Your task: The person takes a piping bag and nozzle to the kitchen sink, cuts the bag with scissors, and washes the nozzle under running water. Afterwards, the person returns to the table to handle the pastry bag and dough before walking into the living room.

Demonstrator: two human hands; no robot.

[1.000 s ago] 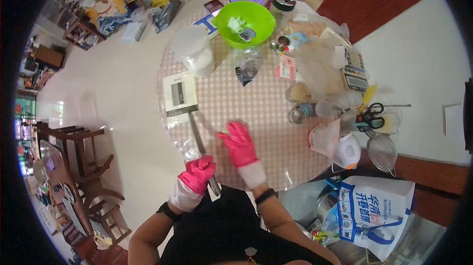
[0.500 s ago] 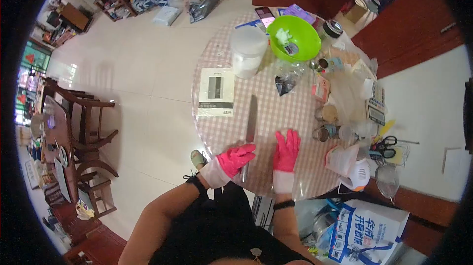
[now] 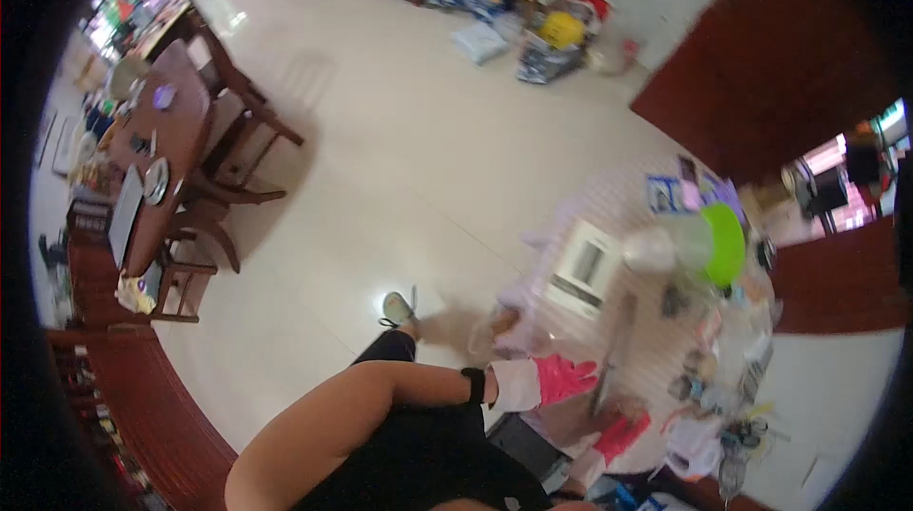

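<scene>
My left hand [image 3: 567,380], in a pink glove with a white cuff, is at the near edge of the round table, fingers stretched out and apart. Close to its fingertips lies a long, narrow knife-like blade [image 3: 622,323], blurred, its near end beside the glove. My right hand [image 3: 622,437], in a matching pink glove, is at the table edge on the right. Its fingers look extended, though motion smears them, and I make out nothing held. Beyond the blade lies a flat white box [image 3: 582,269] with a dark printed panel.
The table also holds a white lidded tub [image 3: 650,250], a green bowl [image 3: 727,245], a white hand mixer [image 3: 692,449], scissors [image 3: 747,432] and several small jars. A wooden table [image 3: 164,131] with chairs stands at the left. Bags [image 3: 550,62] lie on the floor at the back.
The view has swung left, so the round table now sits at the lower right. A foot shows further out on the floor. The left hand still sits near the blade's near end.
</scene>
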